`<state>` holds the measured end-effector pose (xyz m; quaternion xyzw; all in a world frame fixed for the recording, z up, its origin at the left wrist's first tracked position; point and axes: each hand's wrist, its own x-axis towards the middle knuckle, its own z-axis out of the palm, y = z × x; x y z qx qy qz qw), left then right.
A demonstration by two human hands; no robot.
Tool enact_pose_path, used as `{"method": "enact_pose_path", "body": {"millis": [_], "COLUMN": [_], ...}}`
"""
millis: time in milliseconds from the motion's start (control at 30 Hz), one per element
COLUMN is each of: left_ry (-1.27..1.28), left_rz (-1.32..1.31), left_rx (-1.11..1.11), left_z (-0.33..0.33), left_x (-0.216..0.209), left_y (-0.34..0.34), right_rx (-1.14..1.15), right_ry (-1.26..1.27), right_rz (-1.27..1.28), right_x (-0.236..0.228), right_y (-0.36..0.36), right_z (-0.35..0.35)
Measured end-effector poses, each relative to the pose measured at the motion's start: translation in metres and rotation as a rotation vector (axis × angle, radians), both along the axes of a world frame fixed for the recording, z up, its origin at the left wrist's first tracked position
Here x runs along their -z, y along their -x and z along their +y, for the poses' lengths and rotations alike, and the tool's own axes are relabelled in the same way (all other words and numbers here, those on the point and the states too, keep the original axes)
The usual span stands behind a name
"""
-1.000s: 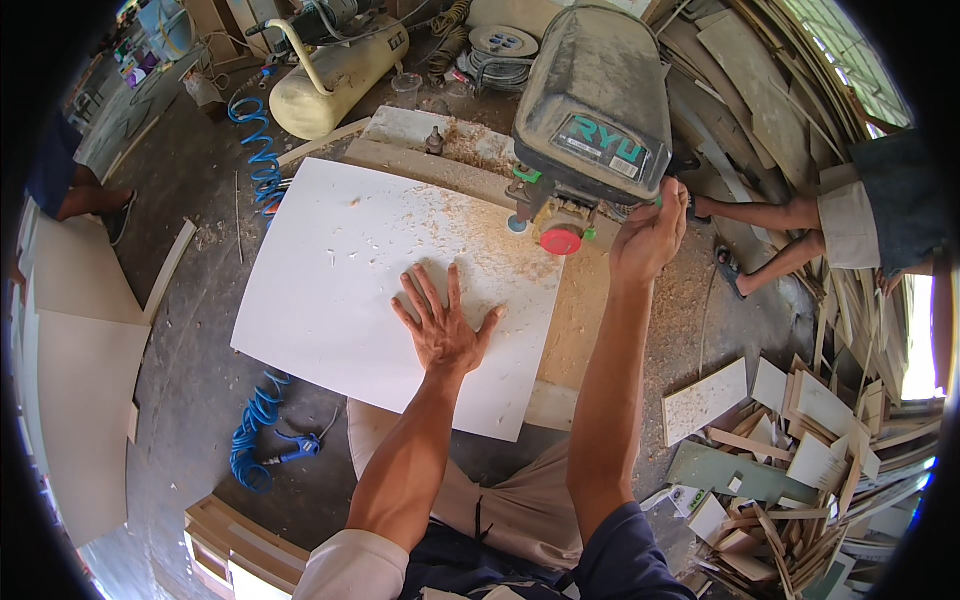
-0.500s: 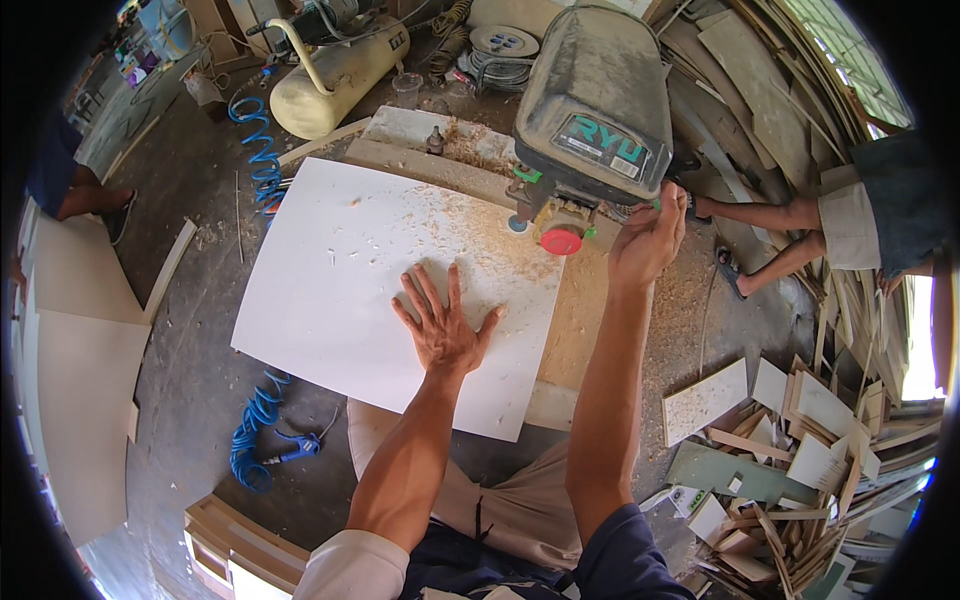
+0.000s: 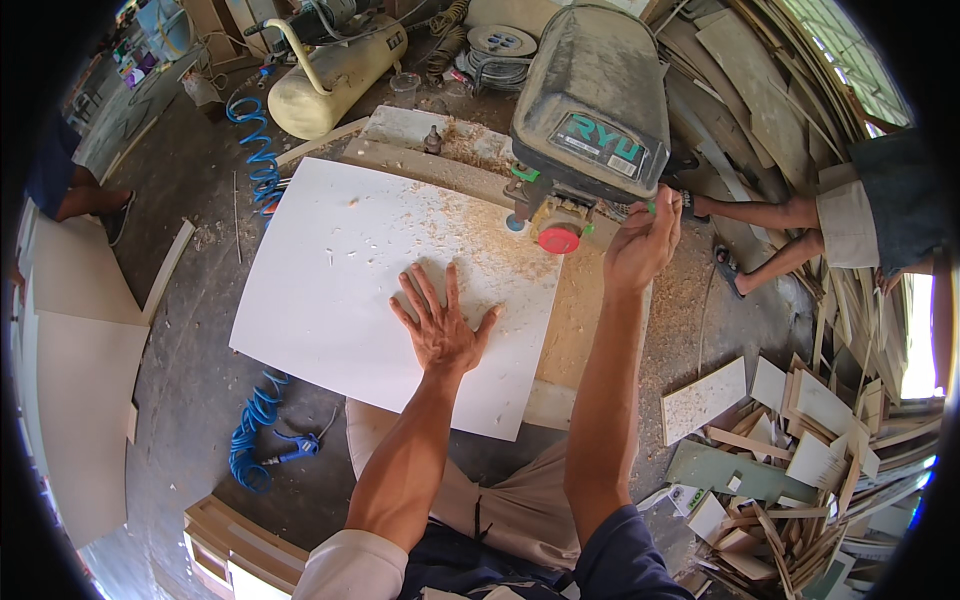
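A white board lies flat in front of me, strewn with wood shavings toward its far right part. My left hand presses on it, palm down with fingers spread. Over the board's far right corner stands a bench drill press with a dusty dark cover and a red round button. My right hand is closed at the right side of the machine, around what looks like its feed handle; the fingers hide most of it. The drill bit's tip cannot be made out.
A cream air compressor and a cable reel stand behind. A blue coiled air hose lies left. Wood offcuts heap up at the right. Other people's legs show at the left and right.
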<state>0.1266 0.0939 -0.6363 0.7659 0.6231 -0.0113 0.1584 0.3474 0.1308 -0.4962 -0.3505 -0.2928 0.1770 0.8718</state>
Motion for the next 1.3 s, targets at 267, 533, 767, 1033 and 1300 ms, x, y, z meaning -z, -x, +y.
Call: {"method": "enact_pose_path", "body": {"millis": [267,533,767,1033,1300], "left_ry": [-0.038,-0.061,-0.066,-0.027,-0.013], "left_rz": [-0.024,-0.051,-0.048,-0.033,-0.029], "left_rx": [-0.003,0.007,0.009,0.004,0.006], "left_z": [0.0,-0.001,-0.001,0.0,0.0], "left_x": [0.004,0.006,0.006,0.003,0.001], "left_y": [0.001,0.001,0.001,0.002,0.002], "right_rx": [-0.006,-0.043,-0.078,-0.012,-0.062], "right_ry": [-0.02,-0.049,-0.076,-0.063,-0.076], "right_rz": [-0.022,-0.081,-0.087,-0.084,-0.114], "right_x": [0.005,0.011,0.014,0.012,0.015], "right_y": [-0.002,-0.005,-0.006,0.0,0.0], "right_z": [-0.001,-0.004,-0.006,-0.005,-0.008]}}
